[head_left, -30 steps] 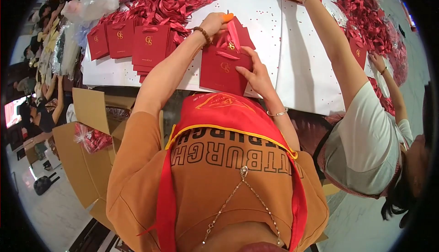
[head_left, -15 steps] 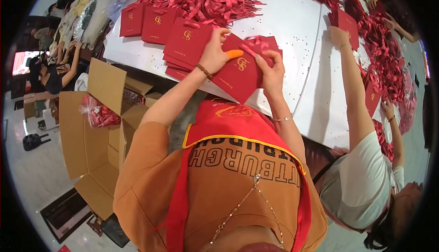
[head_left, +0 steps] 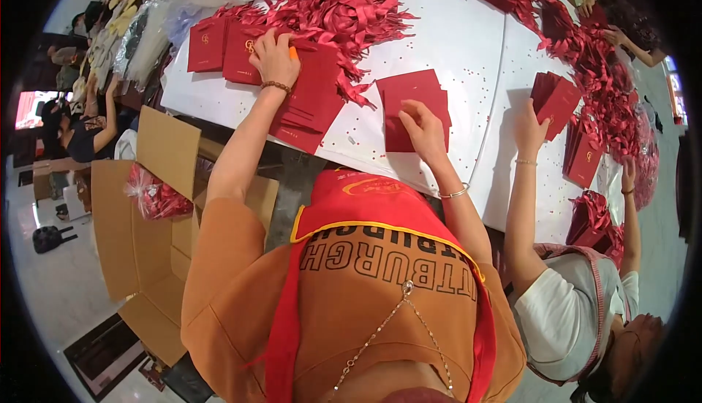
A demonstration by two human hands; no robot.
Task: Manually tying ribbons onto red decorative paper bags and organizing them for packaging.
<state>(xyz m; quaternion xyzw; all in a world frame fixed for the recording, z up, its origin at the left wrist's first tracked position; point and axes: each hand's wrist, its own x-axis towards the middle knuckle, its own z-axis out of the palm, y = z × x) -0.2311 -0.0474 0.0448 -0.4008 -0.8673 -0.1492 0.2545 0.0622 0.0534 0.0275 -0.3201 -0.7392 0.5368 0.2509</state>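
Note:
My left hand (head_left: 275, 59), with an orange finger cover (head_left: 293, 52) on its thumb, is bent over the top edge of a red paper bag (head_left: 316, 74) on a fanned pile. Its fingertips are partly hidden, but they appear closed on the bag's upper edge. My right hand (head_left: 424, 129) hovers over a smaller stack of flat red bags (head_left: 411, 94), fingers loosely bent and apart, holding nothing visible. More red bags with gold emblems (head_left: 206, 46) lie left of the pile. A heap of red ribbon handles (head_left: 351, 8) spreads behind it.
Small red specks dot the white tabletop (head_left: 475, 59). On the right a co-worker's hand (head_left: 530, 129) holds several red bags (head_left: 557, 103), beside a long heap of red ribbons (head_left: 596, 67). An open cardboard box (head_left: 117, 220) stands at left, near a plastic-wrapped red bundle (head_left: 157, 191).
My left hand has carried a red bag leftward onto the pile. My right hand has let go and dropped slightly over the smaller stack. The co-worker's hand has moved nearer.

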